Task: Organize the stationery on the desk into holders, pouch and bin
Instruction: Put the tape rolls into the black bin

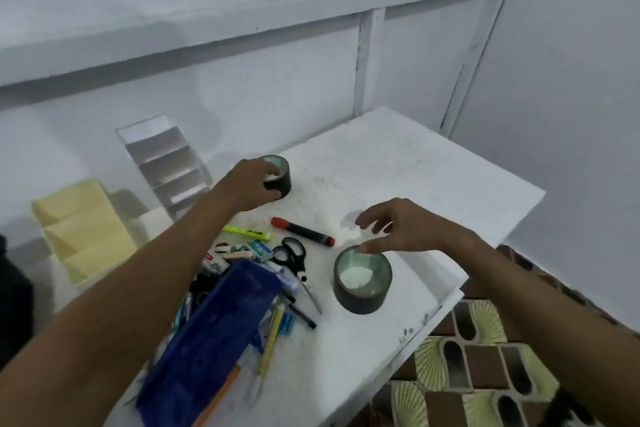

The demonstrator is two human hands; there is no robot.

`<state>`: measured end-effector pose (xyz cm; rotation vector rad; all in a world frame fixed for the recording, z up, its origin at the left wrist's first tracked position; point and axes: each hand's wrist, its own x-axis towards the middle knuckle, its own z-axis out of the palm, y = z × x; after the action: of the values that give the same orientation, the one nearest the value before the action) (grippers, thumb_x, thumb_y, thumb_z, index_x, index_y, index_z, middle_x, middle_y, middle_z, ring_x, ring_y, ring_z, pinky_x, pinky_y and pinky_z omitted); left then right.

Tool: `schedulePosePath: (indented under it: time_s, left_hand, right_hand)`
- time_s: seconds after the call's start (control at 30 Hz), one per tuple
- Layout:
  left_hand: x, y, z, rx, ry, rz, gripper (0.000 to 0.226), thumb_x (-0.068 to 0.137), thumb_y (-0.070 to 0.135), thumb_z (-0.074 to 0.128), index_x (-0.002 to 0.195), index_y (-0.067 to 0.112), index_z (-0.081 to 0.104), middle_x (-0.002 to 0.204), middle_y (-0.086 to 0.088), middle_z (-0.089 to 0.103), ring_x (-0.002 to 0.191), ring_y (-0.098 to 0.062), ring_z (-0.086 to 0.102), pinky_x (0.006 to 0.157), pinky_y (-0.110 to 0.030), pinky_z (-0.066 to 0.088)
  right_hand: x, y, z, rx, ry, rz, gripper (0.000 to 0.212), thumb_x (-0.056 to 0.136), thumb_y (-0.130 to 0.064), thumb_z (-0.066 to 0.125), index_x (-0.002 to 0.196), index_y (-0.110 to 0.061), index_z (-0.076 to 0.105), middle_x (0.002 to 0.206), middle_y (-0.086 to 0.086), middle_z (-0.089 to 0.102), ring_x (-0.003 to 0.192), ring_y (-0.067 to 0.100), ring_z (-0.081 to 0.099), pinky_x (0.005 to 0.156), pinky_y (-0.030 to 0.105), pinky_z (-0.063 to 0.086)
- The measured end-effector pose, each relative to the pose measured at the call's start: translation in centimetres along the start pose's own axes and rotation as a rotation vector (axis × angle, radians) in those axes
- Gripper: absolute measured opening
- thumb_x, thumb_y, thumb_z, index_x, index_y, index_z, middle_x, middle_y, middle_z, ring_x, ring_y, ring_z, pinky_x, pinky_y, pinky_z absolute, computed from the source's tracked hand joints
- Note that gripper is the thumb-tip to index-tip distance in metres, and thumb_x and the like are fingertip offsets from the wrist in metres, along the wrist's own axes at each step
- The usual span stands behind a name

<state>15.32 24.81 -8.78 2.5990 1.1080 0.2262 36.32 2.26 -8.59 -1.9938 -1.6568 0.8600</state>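
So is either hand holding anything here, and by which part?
The left hand grips the far black cup by its rim, fingers inside. The right hand hovers open over the near cup.

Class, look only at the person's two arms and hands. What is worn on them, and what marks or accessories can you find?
Both forearms are bare up to the frame's edge: no sleeves show. The left hand and right hand wear no gloves, and no watch, ring or bracelet is visible. Blur would hide any finer marks.
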Motion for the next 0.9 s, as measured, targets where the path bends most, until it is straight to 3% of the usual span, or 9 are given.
schedulePosePath:
  time_s: [0.1, 0.27, 0.37, 0.53, 0.7, 0.9]
  left_hand:
    - [1.2, -0.9, 1.2, 0.018, -0.011, -0.027, 0.062, 0.082, 0.027, 0.074, 0.138, 0.013, 0.05, 0.144, -0.011, 0.048, 0.13, -0.028, 0.044, 0.104, -0.036, 0.038]
    - [2.2, -1.8, 2.6, 0.081, -0.07, -0.024, 0.063, 0.085, 0.025, 0.069, 0.142, 0.015, 0.044, 0.142, -0.012, 0.049, 0.126, -0.03, 0.047, 0.099, -0.036, 0.041]
    - [2.3, -1.9, 3.2, 0.092, -0.054, -0.027, 0.058, 0.089, 0.021, 0.064, 0.143, 0.014, 0.044, 0.14, -0.014, 0.05, 0.125, -0.032, 0.048, 0.099, -0.037, 0.041]
    - [2.4, -1.9, 3.7, 0.128, 0.01, -0.049, 0.043, 0.089, 0.012, 0.06, 0.132, 0.01, 0.056, 0.127, -0.018, 0.06, 0.113, -0.035, 0.056, 0.091, -0.04, 0.046]
    - [2.0, -2.2, 3.8, 0.165, -0.016, -0.049, 0.035, 0.089, 0.018, 0.059, 0.124, 0.012, 0.063, 0.119, -0.013, 0.064, 0.104, -0.031, 0.06, 0.086, -0.038, 0.05]
    - [0.2, -1.8, 1.8, 0.178, 0.032, 0.013, 0.033, 0.086, 0.015, 0.061, 0.118, 0.015, 0.068, 0.114, -0.013, 0.067, 0.102, -0.031, 0.061, 0.085, -0.041, 0.052]
  right_hand:
    - [-0.4, 1.1, 0.9, 0.024, -0.04, 0.004, 0.046, 0.068, -0.041, 0.081, 0.109, -0.027, 0.066, 0.106, -0.012, 0.068, 0.088, 0.004, 0.065, 0.078, 0.016, 0.051]
    - [-0.4, 2.4, 2.4, 0.029, -0.047, 0.009, 0.036, 0.071, -0.038, 0.079, 0.104, -0.028, 0.069, 0.101, -0.012, 0.069, 0.083, 0.003, 0.065, 0.078, 0.023, 0.054]
    - [-0.3, 2.8, 2.9, 0.043, -0.017, -0.015, 0.025, 0.078, -0.028, 0.073, 0.103, -0.022, 0.072, 0.099, -0.013, 0.07, 0.081, -0.006, 0.062, 0.073, 0.012, 0.05]
    - [-0.1, 3.1, 3.2, 0.086, 0.03, 0.001, 0.017, 0.083, -0.021, 0.067, 0.098, -0.019, 0.074, 0.097, -0.009, 0.072, 0.077, 0.008, 0.067, 0.066, 0.013, 0.051]
    - [0.0, 2.8, 3.2, 0.091, 0.069, -0.009, 0.016, 0.085, -0.019, 0.066, 0.099, -0.018, 0.075, 0.095, -0.01, 0.072, 0.072, -0.005, 0.062, 0.062, 0.007, 0.045]
    - [1.2, 0.7, 2.3, 0.157, 0.164, -0.029, 0.013, 0.084, -0.018, 0.066, 0.094, -0.02, 0.075, 0.081, -0.012, 0.072, 0.064, 0.003, 0.065, 0.058, 0.011, 0.046]
